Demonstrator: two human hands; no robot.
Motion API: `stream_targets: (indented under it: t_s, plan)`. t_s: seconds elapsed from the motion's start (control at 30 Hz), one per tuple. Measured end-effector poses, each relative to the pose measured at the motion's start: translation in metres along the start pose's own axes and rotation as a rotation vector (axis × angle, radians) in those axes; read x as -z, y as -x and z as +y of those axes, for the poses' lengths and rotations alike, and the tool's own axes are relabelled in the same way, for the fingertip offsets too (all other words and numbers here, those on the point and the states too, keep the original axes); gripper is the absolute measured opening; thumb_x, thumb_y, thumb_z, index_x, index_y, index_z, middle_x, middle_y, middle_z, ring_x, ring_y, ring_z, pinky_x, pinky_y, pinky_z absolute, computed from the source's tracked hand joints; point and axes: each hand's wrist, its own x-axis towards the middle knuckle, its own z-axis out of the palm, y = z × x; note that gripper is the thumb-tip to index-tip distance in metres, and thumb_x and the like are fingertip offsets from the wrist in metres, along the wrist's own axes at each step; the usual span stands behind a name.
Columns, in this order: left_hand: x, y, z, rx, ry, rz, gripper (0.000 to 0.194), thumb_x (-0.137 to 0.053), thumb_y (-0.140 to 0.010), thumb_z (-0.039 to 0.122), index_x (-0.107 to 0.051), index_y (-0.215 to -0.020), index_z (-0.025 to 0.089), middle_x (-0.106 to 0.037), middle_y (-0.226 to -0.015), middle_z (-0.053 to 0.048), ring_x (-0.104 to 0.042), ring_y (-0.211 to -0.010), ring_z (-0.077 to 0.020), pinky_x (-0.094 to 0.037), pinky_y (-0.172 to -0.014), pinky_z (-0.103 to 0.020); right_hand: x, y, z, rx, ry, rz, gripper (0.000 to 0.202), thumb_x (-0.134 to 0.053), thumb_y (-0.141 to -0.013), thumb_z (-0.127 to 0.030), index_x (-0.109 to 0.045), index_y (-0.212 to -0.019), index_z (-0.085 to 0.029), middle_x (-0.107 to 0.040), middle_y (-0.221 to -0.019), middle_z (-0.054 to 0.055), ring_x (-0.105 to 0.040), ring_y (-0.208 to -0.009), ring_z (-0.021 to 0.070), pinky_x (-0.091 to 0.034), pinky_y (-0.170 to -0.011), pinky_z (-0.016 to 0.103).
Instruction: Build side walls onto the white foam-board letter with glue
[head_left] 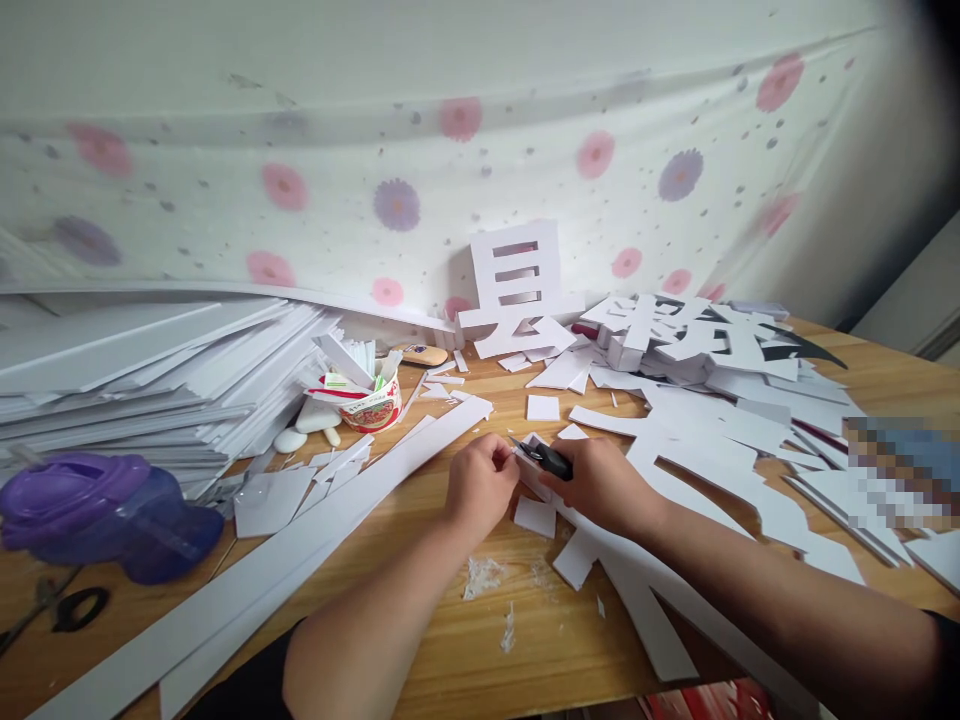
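Observation:
In my right hand [600, 485] is a black-handled utility knife [553, 461], its narrow dark tip pointing left toward my other hand. My left hand [480, 480] is closed in a pinch close to that tip, at the edge of a small white foam board piece [531, 480]. The fingers hide most of this piece. Small white offcuts [535, 516] lie just below the hands. Behind them a white cut-out character [517, 285] with three slots leans upright against the wall covering.
White boards [150, 350] are stacked at left, near a purple cup [105, 510] and black-handled scissors [79, 607]. Long white strips [315, 535] cross the wooden table [420, 640]. A paper bowl [375, 405] holds scraps. Cut-out letters [690, 330] and board remnants [720, 430] pile up at right.

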Motion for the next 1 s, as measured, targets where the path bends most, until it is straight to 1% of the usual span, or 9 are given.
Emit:
stream_targets:
  t_s: [0.13,0.23,0.3,0.47,0.6,0.73,0.9,1.0]
  plan:
    - [0.0,0.001,0.0,-0.014,0.001,-0.017,0.011,-0.054,-0.071,0.014,-0.055,-0.061,0.019,-0.057,-0.056,0.003,-0.048,-0.052,-0.0121,-0.031,-0.054,-0.024,-0.002,0.002,0.001,0.015,0.018,0.009,0.028,-0.054,-0.082,-0.042,-0.058,-0.065,-0.02,-0.061,-0.06,0.0,-0.048,-0.054,0.0131,-0.026,-0.052,0.024]
    - [0.001,0.001,-0.001,-0.021,0.016,-0.03,0.01,-0.054,-0.071,0.014,-0.056,-0.062,0.018,-0.058,-0.056,0.003,-0.048,-0.051,-0.0119,-0.031,-0.053,-0.024,-0.001,0.003,0.001,0.018,0.029,0.011,0.029,-0.053,-0.082,-0.041,-0.058,-0.064,-0.02,-0.059,-0.059,0.0,-0.044,-0.053,0.0125,-0.026,-0.052,0.024]
    - [0.001,0.001,-0.001,-0.021,0.024,-0.032,0.011,-0.054,-0.07,0.014,-0.055,-0.06,0.018,-0.057,-0.055,0.003,-0.048,-0.05,-0.0116,-0.03,-0.052,-0.023,0.0,0.003,0.0,0.014,0.033,0.009,0.03,-0.053,-0.083,-0.041,-0.057,-0.063,-0.02,-0.057,-0.056,-0.001,-0.042,-0.052,0.0122,-0.026,-0.051,0.024]
    - [0.002,0.0,-0.002,-0.008,0.057,-0.046,0.016,-0.057,-0.069,0.018,-0.049,-0.056,0.019,-0.05,-0.049,0.005,-0.042,-0.046,-0.0104,-0.029,-0.049,-0.023,0.002,0.003,-0.001,-0.004,0.035,0.016,0.026,-0.055,-0.081,-0.04,-0.057,-0.064,-0.02,-0.056,-0.057,-0.001,-0.042,-0.054,0.0121,-0.026,-0.053,0.024]
    - [0.002,-0.002,-0.009,-0.01,0.111,-0.074,0.018,-0.06,-0.07,0.022,-0.049,-0.056,0.019,-0.05,-0.05,0.005,-0.042,-0.048,-0.0103,-0.03,-0.048,-0.022,0.001,0.003,0.001,-0.005,0.033,0.017,0.031,-0.056,-0.081,-0.045,-0.055,-0.063,-0.02,-0.055,-0.057,-0.001,-0.039,-0.053,0.0115,-0.026,-0.052,0.024]
    - [0.002,-0.005,-0.016,-0.01,0.172,-0.1,0.02,-0.063,-0.07,0.027,-0.049,-0.057,0.019,-0.053,-0.053,0.005,-0.046,-0.05,-0.0106,-0.033,-0.049,-0.022,-0.001,0.005,0.002,0.007,0.034,0.036,0.035,-0.055,-0.082,-0.049,-0.056,-0.064,-0.02,-0.056,-0.059,-0.001,-0.039,-0.054,0.0117,-0.026,-0.052,0.024]
    - [0.003,-0.007,-0.019,-0.008,0.231,-0.12,0.016,-0.061,-0.07,0.025,-0.052,-0.059,0.019,-0.06,-0.059,0.001,-0.056,-0.056,-0.0135,-0.04,-0.053,-0.023,-0.001,0.006,0.003,0.014,0.039,0.033,0.03,-0.059,-0.081,-0.046,-0.058,-0.065,-0.021,-0.058,-0.061,-0.001,-0.043,-0.055,0.0121,-0.026,-0.053,0.024]
    - [0.003,-0.008,-0.019,-0.006,0.266,-0.124,0.014,-0.06,-0.071,0.024,-0.052,-0.06,0.019,-0.062,-0.06,0.001,-0.06,-0.059,-0.015,-0.044,-0.056,-0.025,0.0,0.005,0.003,0.013,0.047,0.034,0.027,-0.059,-0.081,-0.043,-0.059,-0.066,-0.02,-0.059,-0.061,0.0,-0.044,-0.056,0.0125,-0.027,-0.053,0.024]
